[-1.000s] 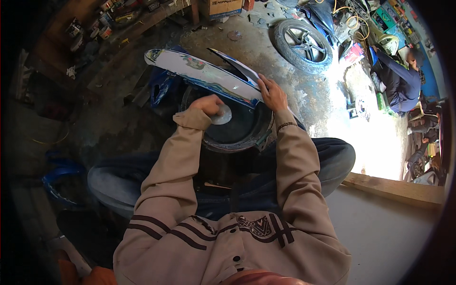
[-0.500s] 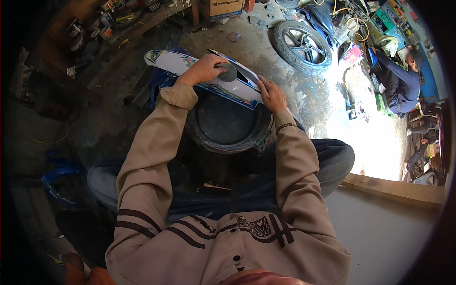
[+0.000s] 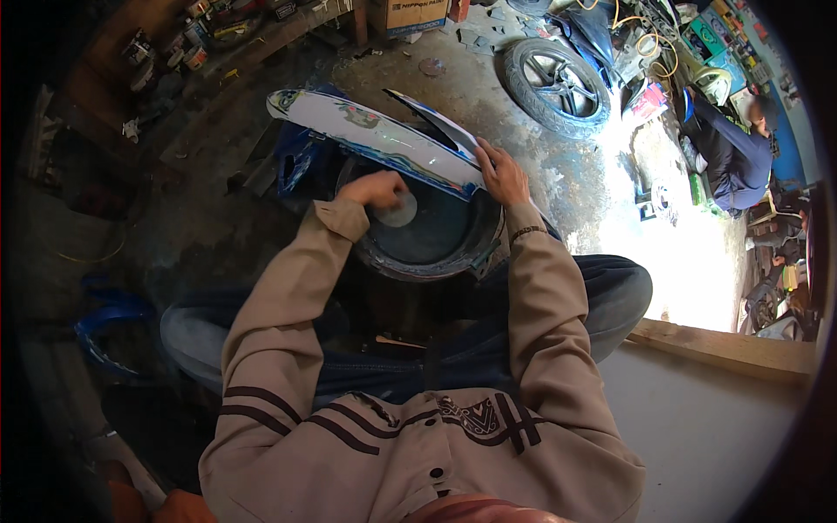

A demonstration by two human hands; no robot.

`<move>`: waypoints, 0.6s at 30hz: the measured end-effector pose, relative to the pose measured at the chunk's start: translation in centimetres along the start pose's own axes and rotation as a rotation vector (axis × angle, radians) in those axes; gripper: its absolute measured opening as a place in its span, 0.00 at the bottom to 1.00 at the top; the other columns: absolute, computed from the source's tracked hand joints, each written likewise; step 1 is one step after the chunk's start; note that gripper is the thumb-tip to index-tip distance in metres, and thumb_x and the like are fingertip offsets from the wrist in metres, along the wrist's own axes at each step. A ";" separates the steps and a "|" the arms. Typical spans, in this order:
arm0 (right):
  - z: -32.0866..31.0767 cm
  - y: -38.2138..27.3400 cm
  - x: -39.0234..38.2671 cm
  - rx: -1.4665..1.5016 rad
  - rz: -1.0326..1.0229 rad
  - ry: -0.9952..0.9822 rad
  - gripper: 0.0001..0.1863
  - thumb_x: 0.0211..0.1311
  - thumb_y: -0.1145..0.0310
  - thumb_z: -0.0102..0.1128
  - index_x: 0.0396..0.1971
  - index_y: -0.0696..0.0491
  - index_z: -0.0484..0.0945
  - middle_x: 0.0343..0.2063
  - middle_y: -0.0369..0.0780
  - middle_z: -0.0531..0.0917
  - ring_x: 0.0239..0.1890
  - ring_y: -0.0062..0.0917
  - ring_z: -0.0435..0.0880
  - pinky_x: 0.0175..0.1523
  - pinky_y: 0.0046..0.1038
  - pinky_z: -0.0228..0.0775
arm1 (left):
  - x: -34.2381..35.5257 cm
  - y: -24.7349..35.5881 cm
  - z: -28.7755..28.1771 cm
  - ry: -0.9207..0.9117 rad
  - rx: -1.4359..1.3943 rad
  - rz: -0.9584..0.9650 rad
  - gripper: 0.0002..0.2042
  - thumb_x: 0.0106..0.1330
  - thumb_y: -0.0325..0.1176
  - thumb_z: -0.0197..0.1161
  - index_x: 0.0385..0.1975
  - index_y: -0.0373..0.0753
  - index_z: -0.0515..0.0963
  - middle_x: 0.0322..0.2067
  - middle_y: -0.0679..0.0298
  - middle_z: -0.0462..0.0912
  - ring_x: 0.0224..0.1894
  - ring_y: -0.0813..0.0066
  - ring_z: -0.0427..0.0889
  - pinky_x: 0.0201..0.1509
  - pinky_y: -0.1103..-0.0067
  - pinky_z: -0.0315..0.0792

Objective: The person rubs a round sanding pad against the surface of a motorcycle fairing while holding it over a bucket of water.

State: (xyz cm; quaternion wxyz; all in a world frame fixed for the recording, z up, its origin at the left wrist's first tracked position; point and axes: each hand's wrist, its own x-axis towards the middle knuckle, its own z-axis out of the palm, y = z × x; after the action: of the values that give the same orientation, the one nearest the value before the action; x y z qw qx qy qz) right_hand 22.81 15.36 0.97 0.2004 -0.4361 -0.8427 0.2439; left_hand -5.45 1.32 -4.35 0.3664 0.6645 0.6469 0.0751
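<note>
My left hand (image 3: 375, 188) is closed on a round grey sanding disc (image 3: 399, 211), held low inside a black basin (image 3: 408, 268) of dark water. The fingers are partly blurred, and the disc looks at or just in the water. A long white motorcycle body panel (image 3: 370, 124) with blue and coloured edging lies slanted across the basin's far side. My right hand (image 3: 503, 174) grips the panel's right end, thumb on top, near its narrow dark-edged prong (image 3: 436, 122).
Blue plastic parts (image 3: 298, 161) lie under and left of the panel. A motorcycle wheel (image 3: 556, 87) rests on the floor at far right. Another person (image 3: 737, 161) sits beyond it among parts. A wooden beam (image 3: 724, 349) edges a grey surface near right; a cluttered bench (image 3: 261, 52) stands far left.
My left hand has moved with the sanding disc from the panel's white face toward me and down into the basin. The right hand keeps its grip on the panel.
</note>
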 end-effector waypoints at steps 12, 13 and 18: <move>0.3 0.1 0.0 -0.004 -0.008 0.008 0.26 0.81 0.43 0.50 0.67 0.39 0.82 0.57 0.44 0.87 0.60 0.45 0.85 0.62 0.44 0.76 | 6.7 -5.2 10.1 0.005 0.170 -0.575 0.21 0.65 0.39 0.73 0.58 0.40 0.86 0.60 0.48 0.86 0.63 0.47 0.85 0.67 0.59 0.79; 0.2 0.1 0.0 -0.008 -0.008 0.012 0.26 0.81 0.43 0.50 0.67 0.39 0.82 0.56 0.44 0.87 0.59 0.45 0.85 0.62 0.44 0.76 | 7.3 -5.8 10.9 -0.018 0.164 -0.573 0.21 0.66 0.39 0.72 0.58 0.41 0.86 0.61 0.48 0.85 0.64 0.47 0.84 0.67 0.59 0.78; 0.0 0.1 -0.1 -0.008 -0.022 0.016 0.25 0.82 0.43 0.50 0.67 0.38 0.82 0.55 0.44 0.87 0.59 0.45 0.85 0.61 0.44 0.76 | 9.3 -8.4 13.1 -0.161 0.111 -0.269 0.22 0.67 0.37 0.70 0.61 0.42 0.85 0.67 0.49 0.81 0.68 0.48 0.81 0.68 0.59 0.77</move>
State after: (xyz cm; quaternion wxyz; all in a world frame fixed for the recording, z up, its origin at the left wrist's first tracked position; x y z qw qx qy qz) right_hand 22.91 15.29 0.87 0.2081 -0.4295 -0.8468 0.2350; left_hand -3.28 3.86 -22.15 0.3864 0.5950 0.7019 -0.0641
